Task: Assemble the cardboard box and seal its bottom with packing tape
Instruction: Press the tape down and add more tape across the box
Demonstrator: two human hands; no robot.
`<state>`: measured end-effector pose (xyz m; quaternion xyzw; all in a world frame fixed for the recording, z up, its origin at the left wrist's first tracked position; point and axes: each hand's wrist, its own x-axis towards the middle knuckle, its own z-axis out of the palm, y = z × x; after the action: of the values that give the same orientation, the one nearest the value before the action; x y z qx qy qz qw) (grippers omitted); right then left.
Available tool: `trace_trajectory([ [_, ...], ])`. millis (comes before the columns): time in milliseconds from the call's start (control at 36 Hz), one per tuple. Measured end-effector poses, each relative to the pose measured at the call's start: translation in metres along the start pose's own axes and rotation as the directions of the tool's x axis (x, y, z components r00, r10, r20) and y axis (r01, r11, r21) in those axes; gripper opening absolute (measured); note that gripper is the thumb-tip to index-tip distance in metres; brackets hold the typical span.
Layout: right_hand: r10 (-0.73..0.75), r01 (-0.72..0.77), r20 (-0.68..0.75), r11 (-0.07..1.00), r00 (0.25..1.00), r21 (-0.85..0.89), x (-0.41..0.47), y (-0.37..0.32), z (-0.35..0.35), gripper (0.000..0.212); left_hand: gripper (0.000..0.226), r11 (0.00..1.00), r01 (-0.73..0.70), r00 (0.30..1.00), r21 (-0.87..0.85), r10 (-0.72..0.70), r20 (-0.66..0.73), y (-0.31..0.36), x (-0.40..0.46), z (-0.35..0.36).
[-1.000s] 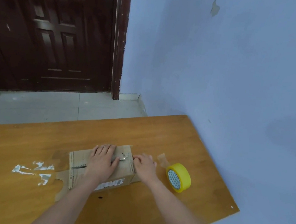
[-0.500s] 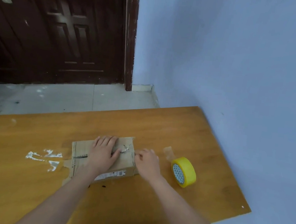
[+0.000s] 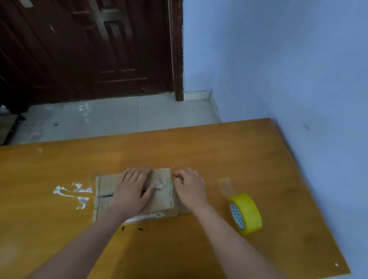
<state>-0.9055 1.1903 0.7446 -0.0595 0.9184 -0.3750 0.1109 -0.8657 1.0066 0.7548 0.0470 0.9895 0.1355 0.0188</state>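
A small brown cardboard box (image 3: 105, 188) stands on the wooden table (image 3: 234, 149), its taped face up. My left hand (image 3: 133, 186) lies flat on top of the box with fingers straight, pressing it down. My right hand (image 3: 190, 189) sits at the box's right edge, its fingers curled at the far right corner; what they pinch is too small to tell. A yellow roll of packing tape (image 3: 246, 214) stands on its edge to the right of the box, apart from both hands.
A loose strip of clear tape (image 3: 227, 186) lies on the table behind the roll. White scraped marks (image 3: 73, 192) show left of the box. The blue wall (image 3: 299, 72) borders the table's right side; a dark door (image 3: 88, 27) stands beyond the far edge.
The head camera has tipped down and shifted, so the table sits higher in view. My right hand has slid toward the box's far right corner. My left hand stays pressed on top.
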Motion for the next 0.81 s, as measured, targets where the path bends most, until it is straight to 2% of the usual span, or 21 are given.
trace_trajectory([
  [83, 0.006, -0.009, -0.098, 1.0, 0.995, -0.028, 0.009, 0.008, -0.004, 0.021, 0.068, 1.0, -0.002, 1.0, -0.003, 0.002, 0.009, 0.002, 0.001, -0.004],
  [139, -0.039, 0.032, -0.094, 0.996, 0.995, -0.079, 0.016, 0.013, -0.007, 0.025, 0.068, 1.0, 0.001, 1.0, -0.002, -0.001, 0.008, 0.003, 0.001, -0.005],
  [278, -0.213, 0.236, 0.132, 0.954, 0.968, -0.186, 0.037, 0.013, -0.021, 0.043, 0.065, 1.0, 0.018, 1.0, -0.013, -0.017, 0.013, 0.004, 0.0, -0.005],
  [361, -0.303, 0.393, 0.288, 0.854, 0.908, -0.341, 0.051, 0.006, -0.026, 0.044, 0.063, 1.0, 0.021, 1.0, -0.013, -0.021, 0.003, 0.003, 0.0, -0.004],
  [500, -0.29, 0.509, 0.477, 0.745, 0.829, -0.431, 0.069, -0.007, -0.038, 0.033, 0.062, 1.0, 0.023, 1.0, -0.006, -0.023, 0.01, 0.002, 0.001, -0.002],
  [667, -0.296, 0.635, 0.604, 0.604, 0.74, -0.482, 0.078, -0.025, -0.051, 0.016, 0.063, 1.0, 0.027, 1.0, -0.011, -0.027, 0.011, 0.005, 0.0, -0.002],
  [806, -0.253, 0.657, 0.67, 0.599, 0.698, -0.458, 0.081, -0.032, -0.052, 0.012, 0.061, 1.0, 0.025, 1.0, -0.016, -0.025, 0.004, 0.005, 0.0, -0.002],
])
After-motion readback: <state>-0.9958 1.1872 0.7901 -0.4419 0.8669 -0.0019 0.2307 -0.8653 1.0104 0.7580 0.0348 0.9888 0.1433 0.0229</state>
